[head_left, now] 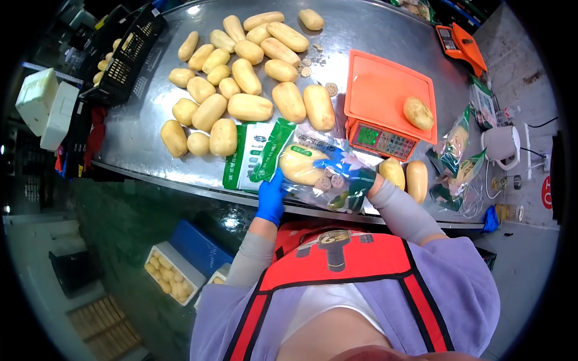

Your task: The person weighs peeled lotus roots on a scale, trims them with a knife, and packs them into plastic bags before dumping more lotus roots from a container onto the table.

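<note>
My left hand (271, 197), in a blue glove, pinches the green-edged end of a clear plastic bag (313, 194) at the table's front edge. My right hand (344, 166), also gloved in blue, reaches inside the bag from its right end. Through the film its fingers show against the end of a pale lotus root section (300, 165), partly hidden by the bag's print. Beneath the bag's left side lie more flat green-and-white bags (241, 157). An orange weighing scale (385, 84) stands just beyond my right hand, with one lotus root (418, 113) on its pan.
Several lotus roots (250, 107) cover the steel table (135, 135) at the left. Two more roots (416, 180) lie right of my right wrist, near filled bags (454, 144). A black crate (123, 60) stands far left; a white box (174, 274) of roots sits on the floor.
</note>
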`<state>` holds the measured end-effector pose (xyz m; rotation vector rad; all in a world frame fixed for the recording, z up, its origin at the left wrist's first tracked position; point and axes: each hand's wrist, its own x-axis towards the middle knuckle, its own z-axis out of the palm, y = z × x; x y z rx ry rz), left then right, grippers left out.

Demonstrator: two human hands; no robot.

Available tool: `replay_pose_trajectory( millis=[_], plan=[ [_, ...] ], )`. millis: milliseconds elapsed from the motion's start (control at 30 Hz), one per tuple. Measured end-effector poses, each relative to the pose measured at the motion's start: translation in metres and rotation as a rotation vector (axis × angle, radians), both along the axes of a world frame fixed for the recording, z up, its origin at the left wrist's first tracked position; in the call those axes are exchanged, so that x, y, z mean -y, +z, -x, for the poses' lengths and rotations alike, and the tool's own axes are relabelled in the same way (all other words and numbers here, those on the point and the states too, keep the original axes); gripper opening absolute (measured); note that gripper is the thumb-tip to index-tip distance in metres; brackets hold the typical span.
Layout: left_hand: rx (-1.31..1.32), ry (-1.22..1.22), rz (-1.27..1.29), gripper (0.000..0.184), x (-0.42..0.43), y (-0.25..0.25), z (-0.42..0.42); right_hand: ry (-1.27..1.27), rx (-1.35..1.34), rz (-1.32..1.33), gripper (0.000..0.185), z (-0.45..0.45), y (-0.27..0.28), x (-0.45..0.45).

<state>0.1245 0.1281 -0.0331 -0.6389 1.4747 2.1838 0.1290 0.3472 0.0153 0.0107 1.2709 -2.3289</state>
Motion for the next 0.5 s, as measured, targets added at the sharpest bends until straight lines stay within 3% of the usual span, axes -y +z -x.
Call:
replay_pose_trajectory(
  millis=[33, 67, 100, 133, 167, 200, 267, 333, 500],
  plan=[
    [0.006, -0.046, 0.005, 0.037, -0.002, 0.0, 0.0, 0.064, -0.071, -0.213, 0.039, -0.003, 0.02, -0.006],
    [0.011, -0.09, 0.01, 0.042, -0.003, -0.001, -0.001, 0.065, -0.071, -0.213, 0.039, -0.004, 0.012, -0.005],
    [-0.159, -0.155, 0.094, 0.046, -0.001, -0.021, -0.003, -0.015, 0.03, -0.093, 0.039, -0.006, -0.003, -0.004],
    [-0.158, -0.153, 0.095, 0.046, -0.002, -0.019, 0.0, -0.096, 0.132, 0.028, 0.039, -0.006, -0.012, -0.002],
    [-0.076, -0.055, -0.023, 0.046, -0.003, -0.017, 0.005, -0.041, -0.152, -0.418, 0.043, -0.004, -0.017, -0.004],
    [0.008, 0.043, -0.14, 0.047, -0.005, -0.014, 0.01, -0.04, -0.151, -0.418, 0.043, -0.006, -0.016, -0.003],
    [0.039, 0.084, -0.065, 0.047, -0.009, 0.006, 0.011, -0.084, -0.16, -0.449, 0.044, -0.013, -0.008, 0.0],
    [0.06, 0.125, 0.011, 0.047, -0.008, 0.009, 0.017, 0.004, 0.085, -0.012, 0.047, -0.011, -0.005, -0.005],
    [0.02, 0.012, 0.076, 0.048, -0.005, -0.006, 0.021, 0.087, -0.042, -0.501, 0.037, -0.012, -0.057, -0.021]
  ],
)
